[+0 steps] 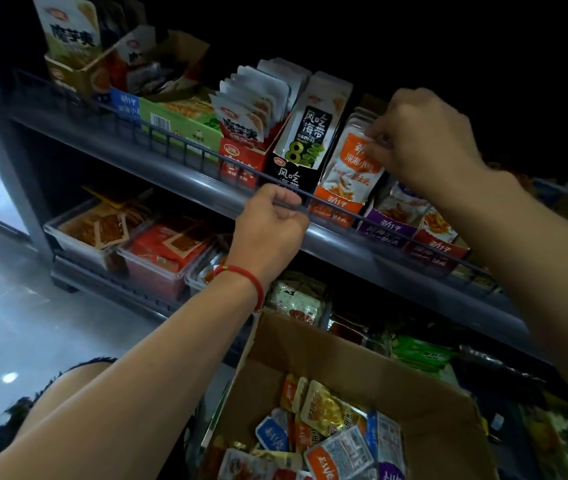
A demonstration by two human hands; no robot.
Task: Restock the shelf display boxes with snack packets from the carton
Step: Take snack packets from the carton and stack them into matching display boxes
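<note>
While the left hand (272,216) curls its fingers round the thin wire rail (185,150) at the front of the shelf (171,174) near the frame's centre, the right hand (424,140), right of centre and higher, pinches the top edge of an orange snack packet (351,168). That packet stands upright in its orange display box (336,206), beside a black box (291,181). At the bottom, right of centre, the open carton (424,393) holds mixed loose packets (338,441).
</note>
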